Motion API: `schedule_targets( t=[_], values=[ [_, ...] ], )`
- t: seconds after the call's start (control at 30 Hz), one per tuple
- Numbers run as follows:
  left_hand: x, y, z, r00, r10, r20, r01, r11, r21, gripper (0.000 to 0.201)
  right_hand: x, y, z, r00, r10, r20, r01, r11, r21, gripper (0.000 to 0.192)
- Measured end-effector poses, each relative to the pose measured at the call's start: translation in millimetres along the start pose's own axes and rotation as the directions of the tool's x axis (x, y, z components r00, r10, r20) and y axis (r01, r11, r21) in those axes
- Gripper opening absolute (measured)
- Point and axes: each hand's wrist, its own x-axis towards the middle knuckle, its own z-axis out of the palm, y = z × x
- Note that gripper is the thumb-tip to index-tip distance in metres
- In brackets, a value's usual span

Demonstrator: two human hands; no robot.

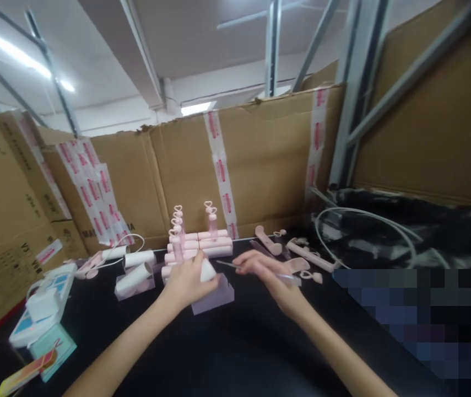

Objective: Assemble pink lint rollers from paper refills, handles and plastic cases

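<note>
My left hand [183,284] is closed around a white cylinder [207,271], its rounded end showing past my fingers. Just to the right, my right hand [270,278] grips a slim screwdriver [227,264], its thin shaft pointing left toward the cylinder but apart from it. The back of its pale handle sticks out behind my fingers. Below my left hand sits a translucent purple tray [216,303]. Behind it are stacked pink tubes [216,245], with several clear pink pieces with heart-shaped loops [212,223] standing on them.
White tubes [134,278] lie at left, one pair on another purple tray. Further left are a power strip [64,286], a teal box [55,347] and a yellow-orange utility knife [26,375]. Pink parts [268,241] lie at right, near a white cable [321,231]. Cardboard [268,165] walls the back.
</note>
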Motion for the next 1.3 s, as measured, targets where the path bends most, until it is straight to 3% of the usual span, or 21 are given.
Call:
schedule_targets(
  t=[0.07, 0.2, 0.53, 0.7, 0.87, 1.03, 1.13, 1.23, 1.3],
  values=[
    [-12.2, -8.1, -0.5, 1.000, 0.009, 0.027, -0.011, 0.998, 0.064, 0.031, -6.7, -7.0, 14.9, 0.993, -0.033, 0.112, 0.022, 0.995, 0.095, 0.031],
    [-26.8, -16.6, 1.3, 0.995, -0.023, 0.093, 0.006, 0.985, 0.172, 0.031, -15.7, -10.3, 28.5, 0.980, -0.046, 0.193, 0.034, 0.997, 0.067, 0.026],
    [-36.2, -18.5, 6.2, 0.996, 0.003, 0.090, -0.029, 0.955, 0.295, 0.032, -17.5, -12.7, 30.8, 0.974, 0.112, 0.197, -0.140, 0.981, 0.132, 0.028],
    [-37.8, -15.9, 6.5, 0.996, -0.002, 0.090, -0.028, 0.942, 0.333, 0.030, -22.5, -9.9, 30.6, 0.973, 0.116, 0.201, -0.156, 0.968, 0.196, 0.027],
    [-38.4, -16.2, 9.2, 0.995, 0.004, 0.101, -0.039, 0.938, 0.346, 0.033, -22.8, -12.7, 31.9, 0.970, 0.135, 0.203, -0.165, 0.976, 0.140, 0.028],
    [-40.1, -19.4, 9.5, 0.995, -0.018, 0.093, -0.017, 0.933, 0.358, 0.029, -22.8, -11.6, 32.9, 0.980, 0.136, 0.145, -0.143, 0.989, 0.035, 0.029],
    [-35.2, -21.9, 2.7, 0.997, -0.053, 0.053, 0.033, 0.942, 0.334, 0.039, -18.4, -7.3, 29.3, 0.973, 0.222, 0.067, -0.226, 0.971, 0.073, 0.024],
    [-21.9, -18.9, -5.9, 0.998, -0.058, -0.014, 0.060, 0.983, 0.172, 0.040, -0.7, -9.8, 21.2, 0.939, 0.340, -0.058, -0.319, 0.919, 0.230, 0.021],
    [-10.0, -12.2, -8.5, 0.998, -0.038, -0.054, 0.036, 0.999, -0.024, 0.033, 19.4, -18.6, 15.7, 0.935, 0.324, -0.146, -0.268, 0.912, 0.309, 0.028]
  ],
)
